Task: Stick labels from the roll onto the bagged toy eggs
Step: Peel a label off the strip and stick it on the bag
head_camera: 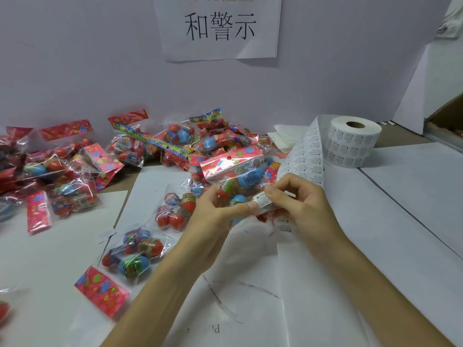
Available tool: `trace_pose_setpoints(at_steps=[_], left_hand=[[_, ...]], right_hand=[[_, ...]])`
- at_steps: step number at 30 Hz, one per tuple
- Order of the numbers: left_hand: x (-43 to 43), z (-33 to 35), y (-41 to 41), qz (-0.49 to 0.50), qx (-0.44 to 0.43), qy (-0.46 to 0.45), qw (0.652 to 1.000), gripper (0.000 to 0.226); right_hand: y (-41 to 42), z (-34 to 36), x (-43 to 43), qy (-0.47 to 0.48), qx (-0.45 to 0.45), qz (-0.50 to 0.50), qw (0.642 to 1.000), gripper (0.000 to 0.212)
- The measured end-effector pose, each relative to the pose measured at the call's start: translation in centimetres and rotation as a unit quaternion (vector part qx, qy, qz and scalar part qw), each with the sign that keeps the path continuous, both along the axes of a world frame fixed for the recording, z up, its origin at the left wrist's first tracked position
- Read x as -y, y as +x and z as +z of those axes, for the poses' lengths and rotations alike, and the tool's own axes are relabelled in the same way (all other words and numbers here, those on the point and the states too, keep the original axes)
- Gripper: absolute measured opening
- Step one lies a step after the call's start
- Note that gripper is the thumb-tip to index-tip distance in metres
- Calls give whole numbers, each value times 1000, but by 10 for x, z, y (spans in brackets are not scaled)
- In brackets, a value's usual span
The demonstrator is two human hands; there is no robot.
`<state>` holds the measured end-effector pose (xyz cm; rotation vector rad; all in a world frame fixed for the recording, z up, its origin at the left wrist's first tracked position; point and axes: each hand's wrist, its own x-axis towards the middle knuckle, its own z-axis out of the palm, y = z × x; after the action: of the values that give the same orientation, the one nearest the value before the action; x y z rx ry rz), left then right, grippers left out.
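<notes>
My left hand point(213, 216) grips a clear bag of toy eggs point(238, 176) with a pink flowered header, held above the table's middle. My right hand point(298, 204) pinches a small white warning label point(261, 199) against the lower part of that bag, where my left thumb also touches it. The label roll point(352, 144) stands at the back right. Its unrolled strip of labels point(304, 156) arches from the roll down behind my right hand.
A heap of bagged toy eggs point(150, 146) lies along the back wall and to the left. Two more bags point(130, 254) lie near my left forearm. White paper sheets point(375, 234) cover the table. A printed sign point(220, 28) hangs on the wall.
</notes>
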<state>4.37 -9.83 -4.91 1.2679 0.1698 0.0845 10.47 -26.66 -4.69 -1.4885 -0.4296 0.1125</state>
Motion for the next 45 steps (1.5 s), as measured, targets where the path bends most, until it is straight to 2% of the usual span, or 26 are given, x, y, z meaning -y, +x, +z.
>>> trace_pose_setpoints(at_steps=[9, 13, 15, 17, 23, 35, 45], left_hand=[[-2, 3, 0, 26, -14, 22, 999, 78], [0, 0, -1, 27, -7, 27, 999, 69], [-1, 0, 0, 20, -6, 22, 1000, 66], [-2, 1, 1, 21, -15, 14, 1000, 73], [-5, 1, 2, 13, -15, 2, 1000, 73], [-1, -1, 1, 38, 3, 1, 999, 46], [-5, -1, 2, 55, 12, 0, 998, 48]], right_hand=[[-1, -3, -2, -33, 16, 3, 999, 18], [-2, -2, -3, -81, 46, -10, 996, 28], [-3, -1, -3, -57, 34, 0, 998, 34], [-2, 0, -3, -27, 13, 12, 999, 38], [1, -1, -1, 6, -35, 33, 999, 16], [-3, -3, -5, -15, 25, 35, 999, 7], [-3, 1, -3, 4, 9, 99, 995, 10]])
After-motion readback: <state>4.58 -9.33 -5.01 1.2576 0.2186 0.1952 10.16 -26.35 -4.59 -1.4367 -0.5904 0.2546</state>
